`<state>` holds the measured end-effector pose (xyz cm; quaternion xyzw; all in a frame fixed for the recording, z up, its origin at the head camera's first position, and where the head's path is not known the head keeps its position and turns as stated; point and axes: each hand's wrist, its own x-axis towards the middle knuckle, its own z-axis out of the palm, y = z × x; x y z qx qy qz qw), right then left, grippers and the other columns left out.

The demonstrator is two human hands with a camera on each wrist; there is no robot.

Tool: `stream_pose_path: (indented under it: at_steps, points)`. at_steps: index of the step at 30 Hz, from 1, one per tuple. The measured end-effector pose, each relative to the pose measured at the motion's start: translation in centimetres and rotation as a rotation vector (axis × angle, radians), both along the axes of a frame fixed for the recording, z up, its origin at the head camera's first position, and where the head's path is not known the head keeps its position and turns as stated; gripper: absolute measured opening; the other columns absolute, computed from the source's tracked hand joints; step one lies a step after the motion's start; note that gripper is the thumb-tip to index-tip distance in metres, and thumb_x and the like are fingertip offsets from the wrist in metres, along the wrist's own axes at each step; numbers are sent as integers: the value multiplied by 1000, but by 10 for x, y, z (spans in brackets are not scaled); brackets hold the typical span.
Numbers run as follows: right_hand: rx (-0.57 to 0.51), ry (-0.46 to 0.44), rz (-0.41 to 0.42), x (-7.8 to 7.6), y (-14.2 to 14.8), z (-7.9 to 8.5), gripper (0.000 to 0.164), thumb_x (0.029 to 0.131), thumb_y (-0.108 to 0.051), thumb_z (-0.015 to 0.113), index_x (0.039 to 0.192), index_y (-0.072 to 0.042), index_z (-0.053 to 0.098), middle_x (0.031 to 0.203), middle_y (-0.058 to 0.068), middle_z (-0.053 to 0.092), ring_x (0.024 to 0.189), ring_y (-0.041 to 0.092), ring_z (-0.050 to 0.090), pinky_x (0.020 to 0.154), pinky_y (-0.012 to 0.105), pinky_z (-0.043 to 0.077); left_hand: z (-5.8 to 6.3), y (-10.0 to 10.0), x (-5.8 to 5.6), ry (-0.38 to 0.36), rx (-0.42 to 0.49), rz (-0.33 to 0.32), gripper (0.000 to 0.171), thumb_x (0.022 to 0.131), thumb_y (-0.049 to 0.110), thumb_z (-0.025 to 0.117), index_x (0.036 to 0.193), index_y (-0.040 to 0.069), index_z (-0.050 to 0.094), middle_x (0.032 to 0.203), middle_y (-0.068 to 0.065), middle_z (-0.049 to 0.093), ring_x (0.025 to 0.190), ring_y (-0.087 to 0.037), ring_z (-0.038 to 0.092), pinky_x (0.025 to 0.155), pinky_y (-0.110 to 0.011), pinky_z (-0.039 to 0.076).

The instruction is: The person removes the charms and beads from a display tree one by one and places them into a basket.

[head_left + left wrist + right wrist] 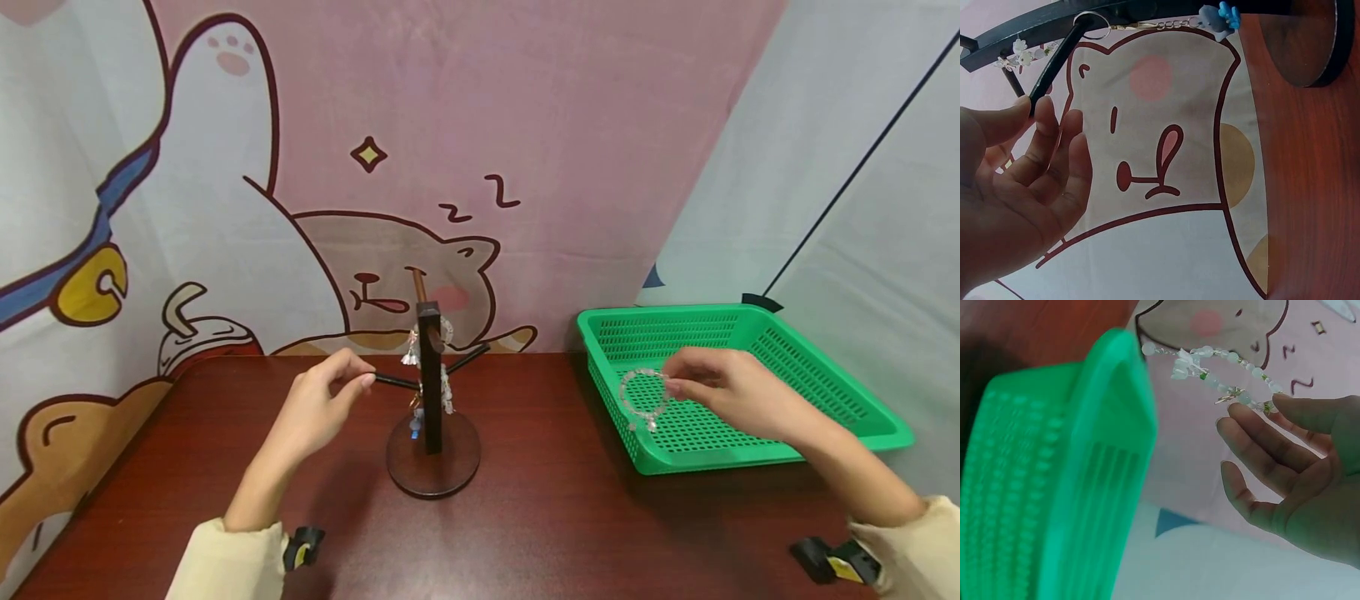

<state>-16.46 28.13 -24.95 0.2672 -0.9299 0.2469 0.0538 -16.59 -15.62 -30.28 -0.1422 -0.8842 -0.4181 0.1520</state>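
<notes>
A dark stand (431, 392) with an upright post, several pegs and a round base stands on the table. Near the tip of its left peg (1057, 65), my left hand (318, 408) pinches it between thumb and fingertip. From that peg's ring hangs a keychain (1215, 22) with a small blue-grey figure. Other beaded pieces and a white flower charm (1024, 55) hang about the post, partly hidden by it. To the right, my right hand (738, 392) pinches a bracelet (1232, 357) of pale clear beads with a white charm, held up above the near left side of the basket.
A green plastic basket (750, 457) with perforated walls sits on the right of the table, below my right hand. The reddish-brown table (540, 500) runs back to a cartoon-printed curtain (570, 167). Another curtain fold hangs at the right.
</notes>
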Motion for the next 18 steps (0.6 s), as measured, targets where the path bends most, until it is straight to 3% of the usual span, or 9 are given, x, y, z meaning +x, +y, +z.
stream_pose_path:
  at_steps: [9, 18]
  points:
    - [62, -47, -70, -1, 32, -15, 10, 87, -7, 61, 94, -13, 61, 84, -4, 64, 74, 4, 59, 61, 25, 47, 0, 0, 0, -8, 1, -1, 4, 89, 3, 58, 90, 6, 60, 79, -6, 64, 73, -17, 59, 61, -33, 43]
    - [-3, -106, -7, -3, 42, -40, 10, 87, -3, 59, 92, -11, 61, 83, -4, 63, 73, 4, 58, 60, 25, 47, 0, 0, 0, -7, 0, 1, 3, 89, 4, 57, 89, 6, 60, 77, -4, 62, 71, -16, 58, 60, -32, 42]
